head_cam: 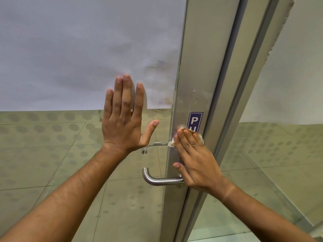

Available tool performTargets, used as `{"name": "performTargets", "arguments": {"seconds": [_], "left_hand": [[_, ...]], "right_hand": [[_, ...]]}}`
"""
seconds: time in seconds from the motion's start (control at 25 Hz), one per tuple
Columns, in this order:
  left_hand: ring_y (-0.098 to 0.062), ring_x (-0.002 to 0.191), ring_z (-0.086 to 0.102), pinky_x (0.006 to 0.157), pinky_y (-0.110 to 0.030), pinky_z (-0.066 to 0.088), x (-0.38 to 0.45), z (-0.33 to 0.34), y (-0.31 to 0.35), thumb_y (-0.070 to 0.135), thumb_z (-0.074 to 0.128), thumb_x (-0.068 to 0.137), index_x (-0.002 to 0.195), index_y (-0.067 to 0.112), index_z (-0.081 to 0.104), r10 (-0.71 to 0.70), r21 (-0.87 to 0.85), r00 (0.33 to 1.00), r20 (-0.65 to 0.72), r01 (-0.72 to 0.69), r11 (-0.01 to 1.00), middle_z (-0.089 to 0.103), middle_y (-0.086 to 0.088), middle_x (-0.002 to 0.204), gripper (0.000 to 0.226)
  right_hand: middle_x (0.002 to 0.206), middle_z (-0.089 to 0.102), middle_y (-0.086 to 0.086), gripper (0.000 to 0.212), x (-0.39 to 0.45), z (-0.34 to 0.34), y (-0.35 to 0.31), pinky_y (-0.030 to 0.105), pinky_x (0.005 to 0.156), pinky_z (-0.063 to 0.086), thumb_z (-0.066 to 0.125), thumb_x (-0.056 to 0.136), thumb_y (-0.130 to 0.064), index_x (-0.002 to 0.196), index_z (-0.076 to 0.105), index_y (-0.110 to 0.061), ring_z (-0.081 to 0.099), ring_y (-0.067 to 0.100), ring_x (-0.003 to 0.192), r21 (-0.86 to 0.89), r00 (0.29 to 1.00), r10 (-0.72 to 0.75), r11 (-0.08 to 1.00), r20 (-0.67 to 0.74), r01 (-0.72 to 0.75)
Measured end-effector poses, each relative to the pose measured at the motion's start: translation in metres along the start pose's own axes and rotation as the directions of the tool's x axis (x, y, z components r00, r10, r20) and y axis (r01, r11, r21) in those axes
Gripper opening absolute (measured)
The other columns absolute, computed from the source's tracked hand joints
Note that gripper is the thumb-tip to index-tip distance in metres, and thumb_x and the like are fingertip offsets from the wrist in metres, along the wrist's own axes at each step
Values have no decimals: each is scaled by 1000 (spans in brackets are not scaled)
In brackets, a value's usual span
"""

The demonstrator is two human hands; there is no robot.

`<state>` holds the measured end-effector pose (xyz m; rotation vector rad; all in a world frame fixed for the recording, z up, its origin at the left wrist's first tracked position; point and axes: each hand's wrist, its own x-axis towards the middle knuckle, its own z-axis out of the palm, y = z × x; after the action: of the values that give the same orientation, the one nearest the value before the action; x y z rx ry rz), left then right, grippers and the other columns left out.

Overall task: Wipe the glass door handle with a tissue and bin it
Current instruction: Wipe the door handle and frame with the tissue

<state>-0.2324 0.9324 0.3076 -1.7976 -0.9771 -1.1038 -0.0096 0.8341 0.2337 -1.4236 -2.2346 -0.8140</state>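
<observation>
A steel lever handle [158,180] sticks out to the left from the metal door frame [195,81], low in the middle of the view. My right hand [194,159] presses a white tissue [172,143] flat against the frame's plate just above the handle; only the tissue's edges show past my fingers. My left hand [125,116] lies flat on the glass pane [78,58], fingers spread upward, holding nothing. A second handle [153,145] shows through the glass on the far side.
A blue sticker [195,120] with white letters sits on the frame above my right hand, partly covered. A second glass panel [288,102] stands at the right. Tiled floor with dots [43,137] shows through the lower glass. No bin is in view.
</observation>
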Motion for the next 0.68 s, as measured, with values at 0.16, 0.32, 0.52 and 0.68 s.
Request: {"name": "performTargets", "arguments": {"seconds": [0.16, 0.32, 0.52, 0.68], "left_hand": [[-39, 152, 6, 125, -48, 2, 1, -1, 0, 65, 43, 92, 159, 4, 11, -1, 7, 1000, 12, 1, 1000, 9, -26, 159, 96], [-44, 149, 12, 125, -47, 0, 2, -2, 1, 65, 42, 93, 158, 3, 13, -3, 14, 1000, 22, 3, 1000, 8, -25, 159, 94], [-45, 148, 12, 125, -47, -1, 1, -3, 1, 64, 42, 93, 157, 1, 15, 0, 24, 1000, 17, 0, 1000, 9, -27, 159, 94], [-46, 147, 12, 125, -48, 1, 1, -4, 1, 63, 44, 93, 157, 0, 17, 2, 26, 1000, 7, -2, 1000, 13, -31, 158, 94]], "right_hand": [[161, 16, 15, 66, -22, 6, -1, 43, 121, 12, 21, 101, -47, 152, 22, -5, 8, 25, 150, 5, 992, -55, 998, 116, 54], [159, 20, 13, 65, -21, 3, 5, 40, 122, 8, 19, 101, -48, 152, 25, -7, 10, 23, 150, -37, 984, -84, 995, 159, 91], [161, 14, 13, 64, -14, 5, -1, 40, 122, 6, 29, 100, -43, 153, 19, -7, 7, 23, 150, -46, 997, -38, 998, 74, 42], [161, 2, 15, 72, 15, 0, 0, 41, 122, 5, 45, 93, -23, 153, 9, -5, 5, 27, 150, -24, 993, 43, 999, -108, -46]]}}
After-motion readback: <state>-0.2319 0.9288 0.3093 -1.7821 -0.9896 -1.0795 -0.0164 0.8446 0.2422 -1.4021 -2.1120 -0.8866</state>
